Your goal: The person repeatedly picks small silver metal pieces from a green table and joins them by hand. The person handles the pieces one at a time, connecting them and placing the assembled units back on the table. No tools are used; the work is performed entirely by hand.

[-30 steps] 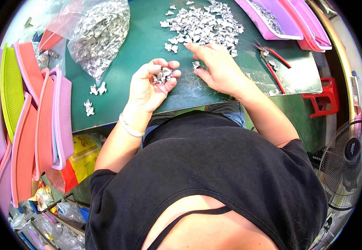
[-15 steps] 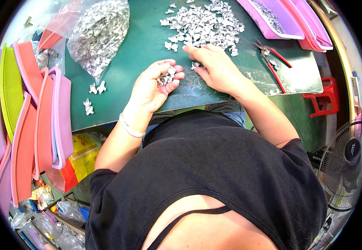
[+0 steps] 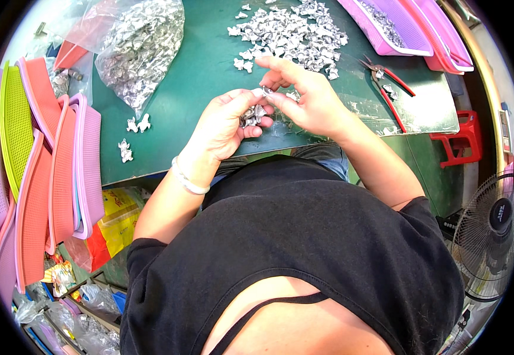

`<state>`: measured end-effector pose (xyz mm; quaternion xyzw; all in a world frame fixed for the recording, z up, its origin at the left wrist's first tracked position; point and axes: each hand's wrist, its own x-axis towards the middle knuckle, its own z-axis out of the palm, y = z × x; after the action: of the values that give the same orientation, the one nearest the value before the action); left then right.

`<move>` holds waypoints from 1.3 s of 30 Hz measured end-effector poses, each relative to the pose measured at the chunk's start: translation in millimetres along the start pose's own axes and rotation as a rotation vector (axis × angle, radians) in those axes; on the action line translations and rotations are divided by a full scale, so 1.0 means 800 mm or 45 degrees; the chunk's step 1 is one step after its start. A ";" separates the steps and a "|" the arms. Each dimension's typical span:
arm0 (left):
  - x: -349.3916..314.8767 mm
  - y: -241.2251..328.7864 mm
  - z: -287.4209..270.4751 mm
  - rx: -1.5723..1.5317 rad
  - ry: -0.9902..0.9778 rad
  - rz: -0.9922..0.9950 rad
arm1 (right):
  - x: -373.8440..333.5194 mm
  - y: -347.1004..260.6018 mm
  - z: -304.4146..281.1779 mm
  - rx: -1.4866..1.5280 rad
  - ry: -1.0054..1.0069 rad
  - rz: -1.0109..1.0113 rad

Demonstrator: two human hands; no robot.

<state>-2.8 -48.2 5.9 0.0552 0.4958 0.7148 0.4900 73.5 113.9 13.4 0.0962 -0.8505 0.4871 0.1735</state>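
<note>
Several small silvery metal pieces [image 3: 251,116] lie cupped in my left hand [image 3: 227,118], its fingers curled around them. My right hand [image 3: 307,100] meets it at the fingertips, where both thumbs and fingers pinch one small metal piece [image 3: 266,91]. Another silvery piece [image 3: 293,96] shows by the right hand's curled fingers; whether it is held or lies on the table I cannot tell. Beyond the hands spreads a loose pile of like metal pieces [image 3: 295,35] on the green table [image 3: 209,59].
A clear bag of metal pieces [image 3: 141,53] stands at the back left, with a few figure-shaped pieces [image 3: 125,151] near it. Red-handled pliers [image 3: 387,89] lie at right, below purple baskets [image 3: 416,41]. Coloured baskets [image 3: 38,177] stack at left. A fan [image 3: 493,219] stands at far right.
My left hand has shifted right and its thumb has closed in. The right hand's fingers have come to meet it, and one metal piece is now pinched between them.
</note>
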 end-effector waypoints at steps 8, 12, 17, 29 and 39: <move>-0.001 0.003 0.000 -0.096 0.009 -0.035 | -0.003 0.000 -0.002 0.152 -0.025 0.032; -0.001 0.002 0.000 -0.098 0.000 -0.039 | -0.004 0.001 -0.001 0.152 -0.014 0.020; -0.002 0.002 0.001 -0.125 0.005 -0.020 | -0.005 0.001 -0.002 0.162 -0.013 0.002; -0.002 -0.003 0.000 -0.095 -0.015 0.019 | -0.009 -0.004 -0.001 0.091 0.017 -0.068; -0.002 -0.006 0.000 -0.253 -0.110 -0.002 | -0.012 -0.005 -0.007 0.023 0.181 -0.055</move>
<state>1.1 -49.3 2.7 0.0367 0.4011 0.7569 0.5147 85.2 116.9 15.3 0.0813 -0.8294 0.4966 0.2429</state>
